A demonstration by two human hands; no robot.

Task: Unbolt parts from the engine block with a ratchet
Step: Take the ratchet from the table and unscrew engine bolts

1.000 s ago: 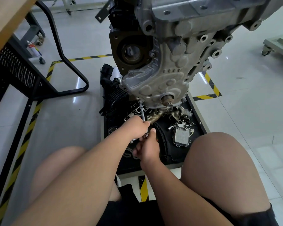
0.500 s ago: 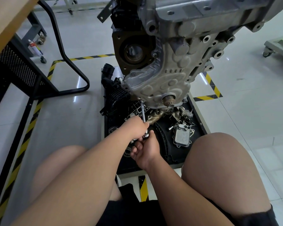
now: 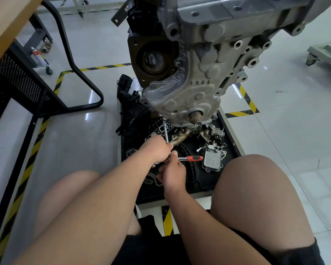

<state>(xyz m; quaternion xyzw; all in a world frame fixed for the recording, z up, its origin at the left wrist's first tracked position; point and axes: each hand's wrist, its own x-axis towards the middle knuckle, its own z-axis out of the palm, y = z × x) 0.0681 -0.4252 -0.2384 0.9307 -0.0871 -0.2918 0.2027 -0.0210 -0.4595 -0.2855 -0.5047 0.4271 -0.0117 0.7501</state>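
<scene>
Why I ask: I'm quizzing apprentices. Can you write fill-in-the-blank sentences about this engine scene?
1. The hand gripping the extension bar is the person's ____ one.
2. The ratchet, held by the other hand, has its handle pointing toward the person's ____.
3. The floor tape is striped black and ____.

Missing words: left; right; yellow.
</scene>
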